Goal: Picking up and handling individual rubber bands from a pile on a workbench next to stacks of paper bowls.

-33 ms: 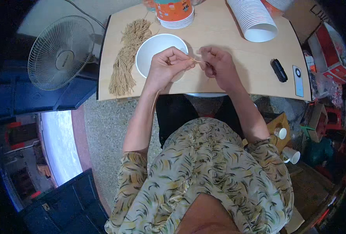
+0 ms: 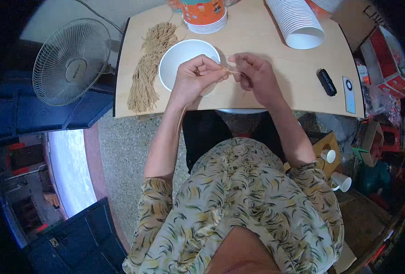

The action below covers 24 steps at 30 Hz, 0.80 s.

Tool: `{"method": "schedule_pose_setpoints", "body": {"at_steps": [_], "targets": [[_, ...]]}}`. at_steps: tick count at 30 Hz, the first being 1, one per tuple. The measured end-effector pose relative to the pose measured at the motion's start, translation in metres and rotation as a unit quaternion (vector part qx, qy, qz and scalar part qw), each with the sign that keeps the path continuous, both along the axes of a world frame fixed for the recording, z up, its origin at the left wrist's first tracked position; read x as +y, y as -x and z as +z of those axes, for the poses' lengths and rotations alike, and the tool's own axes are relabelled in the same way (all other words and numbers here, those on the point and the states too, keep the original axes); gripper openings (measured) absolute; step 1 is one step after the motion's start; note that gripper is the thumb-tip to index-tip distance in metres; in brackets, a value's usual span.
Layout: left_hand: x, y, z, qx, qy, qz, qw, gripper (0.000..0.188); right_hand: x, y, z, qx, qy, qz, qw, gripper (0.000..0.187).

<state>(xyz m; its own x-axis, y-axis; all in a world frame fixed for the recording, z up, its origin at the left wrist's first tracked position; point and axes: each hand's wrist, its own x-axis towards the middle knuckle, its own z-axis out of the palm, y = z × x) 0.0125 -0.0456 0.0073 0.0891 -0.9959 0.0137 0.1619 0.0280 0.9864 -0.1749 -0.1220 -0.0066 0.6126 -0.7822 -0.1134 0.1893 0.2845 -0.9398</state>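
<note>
1. Pinching a thin tan strand point(image 2: 231, 71) between them, the left hand point(image 2: 194, 78) and right hand point(image 2: 256, 75) work over a white bowl point(image 2: 177, 59), seemingly so pieces drop in.
2. A bundle of tan strands point(image 2: 148, 64) lies just left of the bowl on the table point(image 2: 275, 82), within reach.

Short-sleeved blouse point(image 2: 239, 201), cream with yellow and dark leaf print; bare forearms.

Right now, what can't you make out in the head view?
- Bowl contents: left hand covers its near side.
- Strand pinched between both hands: too thin to tell its kind; right hand hides its far end.
- Orange cup and white cup stack: tops cut off by the upper edge.
- Table near edge: partly hidden by the forearms.
</note>
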Motion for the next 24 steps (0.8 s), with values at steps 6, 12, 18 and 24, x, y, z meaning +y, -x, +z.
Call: {"method": "schedule_pose_setpoints", "body": {"at_steps": [6,12,18,24], "targets": [[-0.001,0.002,0.004,-0.016,-0.003,-0.008,1.000,0.007,0.001,-0.006,-0.004,0.017,0.202,-0.011,0.979,0.017],[-0.001,0.000,0.004,0.011,-0.027,-0.003,1.000,0.008,-0.004,0.002,0.010,0.102,0.083,0.002,0.991,0.015],[-0.002,-0.001,0.005,0.005,-0.030,-0.017,0.999,0.008,-0.004,0.003,0.011,0.060,0.148,0.031,0.987,0.017],[-0.004,-0.003,0.008,0.007,-0.048,-0.026,0.999,0.013,-0.007,0.001,0.001,0.034,0.184,0.026,0.982,0.013]]}}
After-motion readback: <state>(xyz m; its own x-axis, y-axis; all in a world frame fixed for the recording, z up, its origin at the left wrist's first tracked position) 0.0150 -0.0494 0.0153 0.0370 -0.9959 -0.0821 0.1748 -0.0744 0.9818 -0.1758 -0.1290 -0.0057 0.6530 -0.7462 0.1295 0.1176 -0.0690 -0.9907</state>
